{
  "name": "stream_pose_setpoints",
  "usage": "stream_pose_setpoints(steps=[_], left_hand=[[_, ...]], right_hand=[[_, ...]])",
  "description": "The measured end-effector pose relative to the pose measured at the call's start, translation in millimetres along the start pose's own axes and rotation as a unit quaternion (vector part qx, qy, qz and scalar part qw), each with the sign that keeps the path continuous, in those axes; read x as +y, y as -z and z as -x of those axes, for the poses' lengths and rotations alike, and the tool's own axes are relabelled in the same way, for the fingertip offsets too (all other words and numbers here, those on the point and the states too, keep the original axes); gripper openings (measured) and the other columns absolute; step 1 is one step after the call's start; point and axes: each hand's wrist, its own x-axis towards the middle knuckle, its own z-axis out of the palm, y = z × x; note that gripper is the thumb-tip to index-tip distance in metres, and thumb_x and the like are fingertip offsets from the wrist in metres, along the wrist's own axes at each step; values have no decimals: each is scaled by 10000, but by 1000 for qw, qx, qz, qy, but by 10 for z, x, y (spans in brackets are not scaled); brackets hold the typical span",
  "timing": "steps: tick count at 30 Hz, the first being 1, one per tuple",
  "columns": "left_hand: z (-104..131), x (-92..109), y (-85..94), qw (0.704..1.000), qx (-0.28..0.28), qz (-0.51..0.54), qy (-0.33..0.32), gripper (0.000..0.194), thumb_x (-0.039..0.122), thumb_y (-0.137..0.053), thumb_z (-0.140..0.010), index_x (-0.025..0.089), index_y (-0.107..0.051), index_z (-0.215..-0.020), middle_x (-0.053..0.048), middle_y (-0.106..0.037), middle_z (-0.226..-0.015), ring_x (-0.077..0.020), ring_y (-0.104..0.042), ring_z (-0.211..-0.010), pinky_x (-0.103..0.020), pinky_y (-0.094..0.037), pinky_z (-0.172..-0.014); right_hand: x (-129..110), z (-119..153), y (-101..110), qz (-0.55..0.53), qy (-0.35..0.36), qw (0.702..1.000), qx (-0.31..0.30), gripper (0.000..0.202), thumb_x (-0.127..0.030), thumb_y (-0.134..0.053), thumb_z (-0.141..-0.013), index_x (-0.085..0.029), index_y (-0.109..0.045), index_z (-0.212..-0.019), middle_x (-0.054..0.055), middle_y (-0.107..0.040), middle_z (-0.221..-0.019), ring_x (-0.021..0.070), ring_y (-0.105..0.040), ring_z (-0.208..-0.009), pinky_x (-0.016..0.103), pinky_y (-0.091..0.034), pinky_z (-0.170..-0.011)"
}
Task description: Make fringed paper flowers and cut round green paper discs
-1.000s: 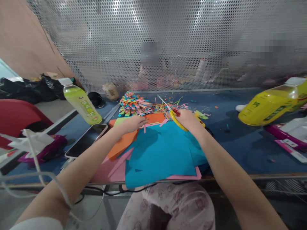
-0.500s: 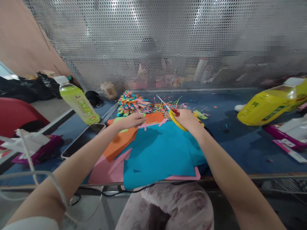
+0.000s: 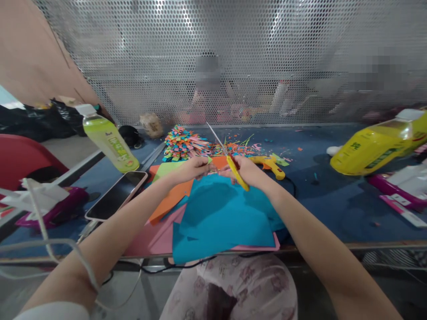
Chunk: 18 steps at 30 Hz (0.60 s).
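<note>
Grasping scissors [image 3: 229, 159] — likely light, stiff, safest by the handles [image 3: 240, 180] — is the right hand [image 3: 251, 171]; what the left hand [image 3: 194, 168] grips is unclear.

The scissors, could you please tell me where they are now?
In the head view, the scissors are near the centre, held in the person's right grip, just left of the yellow glue gun.

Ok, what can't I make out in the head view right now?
All in the head view:
- What the left hand pinches, if anything: too small, covered by its own fingers.
- Scissors: handles partly hidden by the right hand.
- Red chair: cut off by the left edge.
- Paper scraps: too small to count.
</note>
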Motion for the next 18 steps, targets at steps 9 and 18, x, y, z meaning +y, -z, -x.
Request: stream_pose_setpoints(steps=[9, 18], left_hand=[[32, 195, -167, 996, -31, 87, 9, 358, 521, -489, -836, 174, -453, -755, 44, -422, -606, -64, -423, -484, -196, -377, -441], [-313, 47, 22, 989, 85, -123, -2, 278, 316, -202, -936, 206, -341, -722, 48, -328, -547, -89, -379, -456, -228, -399, -482]], right_hand=[[-106, 40, -18, -43, 30, 999, -5, 312, -232, -735, -644, -188, -469, -801, -20, -636, -756, 68, -518, -495, 211, -441, -493], [-23, 10, 64, 41, 13, 999, -16, 173, -182, -708, -671, -158, -556, -749, -28, -632, -644, 96, -550, -454, 227, -465, -471]])
